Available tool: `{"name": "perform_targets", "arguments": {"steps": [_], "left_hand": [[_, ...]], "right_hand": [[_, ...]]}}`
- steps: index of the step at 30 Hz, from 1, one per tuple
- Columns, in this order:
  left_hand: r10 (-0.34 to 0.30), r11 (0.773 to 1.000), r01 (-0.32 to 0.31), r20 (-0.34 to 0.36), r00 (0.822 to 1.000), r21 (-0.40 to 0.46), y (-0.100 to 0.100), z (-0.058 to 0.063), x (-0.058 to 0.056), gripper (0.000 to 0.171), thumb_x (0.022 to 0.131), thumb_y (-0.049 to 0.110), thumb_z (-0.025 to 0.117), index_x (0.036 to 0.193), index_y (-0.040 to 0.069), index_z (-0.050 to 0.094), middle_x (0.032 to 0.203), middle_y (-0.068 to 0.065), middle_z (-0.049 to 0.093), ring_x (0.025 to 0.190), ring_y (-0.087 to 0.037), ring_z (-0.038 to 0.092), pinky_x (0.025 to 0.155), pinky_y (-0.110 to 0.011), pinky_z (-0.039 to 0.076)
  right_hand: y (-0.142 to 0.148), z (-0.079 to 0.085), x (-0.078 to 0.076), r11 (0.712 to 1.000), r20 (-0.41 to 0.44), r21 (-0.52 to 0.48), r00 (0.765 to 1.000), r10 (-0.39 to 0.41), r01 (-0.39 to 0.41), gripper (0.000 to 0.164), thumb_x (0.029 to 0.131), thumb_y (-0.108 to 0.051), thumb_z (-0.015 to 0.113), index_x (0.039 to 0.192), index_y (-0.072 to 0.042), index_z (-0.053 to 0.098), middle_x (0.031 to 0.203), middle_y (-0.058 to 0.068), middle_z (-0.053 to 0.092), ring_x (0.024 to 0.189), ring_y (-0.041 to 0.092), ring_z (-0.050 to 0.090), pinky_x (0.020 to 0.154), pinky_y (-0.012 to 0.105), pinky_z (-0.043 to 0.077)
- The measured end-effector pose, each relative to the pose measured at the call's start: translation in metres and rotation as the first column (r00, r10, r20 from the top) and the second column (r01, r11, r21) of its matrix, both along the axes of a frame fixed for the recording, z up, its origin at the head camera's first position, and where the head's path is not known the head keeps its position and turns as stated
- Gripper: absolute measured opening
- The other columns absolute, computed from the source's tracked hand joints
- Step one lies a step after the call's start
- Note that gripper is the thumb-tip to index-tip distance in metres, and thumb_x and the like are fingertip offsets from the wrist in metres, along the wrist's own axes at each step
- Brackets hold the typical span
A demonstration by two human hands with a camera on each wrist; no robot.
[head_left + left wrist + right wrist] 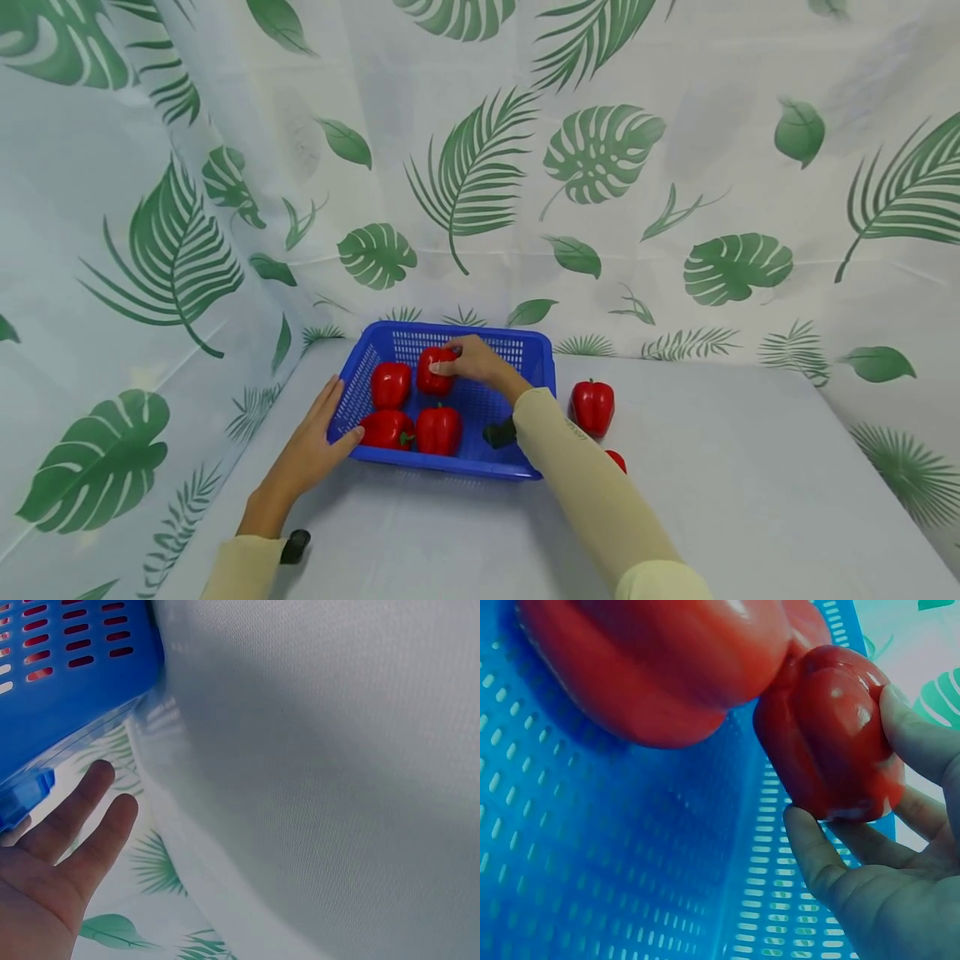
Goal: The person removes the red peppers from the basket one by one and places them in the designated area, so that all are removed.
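In the head view, my right hand point(480, 362) pinches a red bell pepper point(432, 381) inside a blue plastic basket point(465, 468), near its back wall. The right wrist view shows thumb and fingertips around the lower end of that held pepper point(832, 742). Three more red bell peppers lie in the basket's left half: one upright at the front point(438, 431), one on its side point(385, 429), one behind it point(391, 384). My left hand point(318, 446) rests at the basket's left side, fingers straight, thumb by the front left corner.
Right of the basket, a red bell pepper point(592, 407) stands on the white tabletop point(750, 483). Another red pepper point(617, 460) is mostly hidden by my right sleeve. A leaf-patterned cloth point(465, 167) hangs behind and along the left side.
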State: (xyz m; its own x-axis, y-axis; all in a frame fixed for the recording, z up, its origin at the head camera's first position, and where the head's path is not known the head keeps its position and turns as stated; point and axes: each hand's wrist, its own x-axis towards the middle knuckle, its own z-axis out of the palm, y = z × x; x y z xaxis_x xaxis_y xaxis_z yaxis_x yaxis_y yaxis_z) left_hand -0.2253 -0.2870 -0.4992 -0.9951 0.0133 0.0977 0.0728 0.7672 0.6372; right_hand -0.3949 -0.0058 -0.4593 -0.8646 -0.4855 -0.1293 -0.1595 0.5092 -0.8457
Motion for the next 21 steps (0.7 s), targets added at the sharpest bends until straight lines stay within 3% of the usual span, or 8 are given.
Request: {"name": "perform_targets", "arguments": {"steps": [21], "left_hand": [[0.005,1.000,-0.005,0.015,1.000,-0.012,0.001,0.003,0.002,0.096,0.102,0.045,0.065,0.173,0.008,0.012,0.179,-0.016,0.007,0.159,-0.051,0.016,0.111,-0.074,0.033]], "right_hand": [[0.026,0.024,0.001,0.994,0.007,-0.104,1.000,0.022,-0.022,0.054,0.097,-0.028,0.080,0.140,0.000,0.066,0.131,0.017,0.067,0.118,0.035,0.065,0.103,0.053,0.057]]}}
